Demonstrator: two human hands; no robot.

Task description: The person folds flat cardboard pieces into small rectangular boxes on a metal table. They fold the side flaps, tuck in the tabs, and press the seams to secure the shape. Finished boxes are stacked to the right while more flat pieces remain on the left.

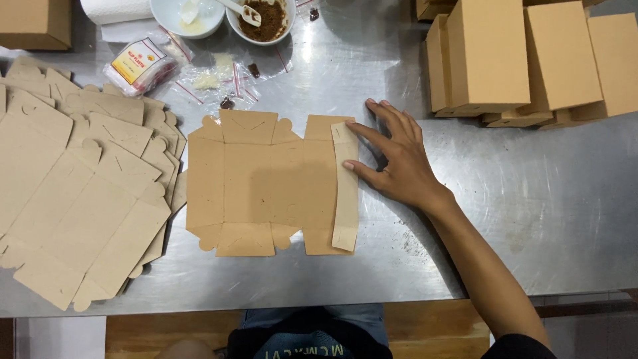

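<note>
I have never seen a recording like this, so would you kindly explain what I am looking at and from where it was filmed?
There is no machine here: a person works with bare hands, and the one picture comes from a camera worn on the head, looking down at a steel table. Only the right hand shows. It lies flat and open, its fingers pressing the folded right-hand strip of a flat, unfolded cardboard box blank. Nothing is gripped. The left hand is out of view. To the left lies a fanned stack of the same blanks. At top right stand finished brown boxes. Along the top edge are a white bowl, a bowl of brown crumbly stuff with a spoon, a small plastic packet and a paper roll.
</note>
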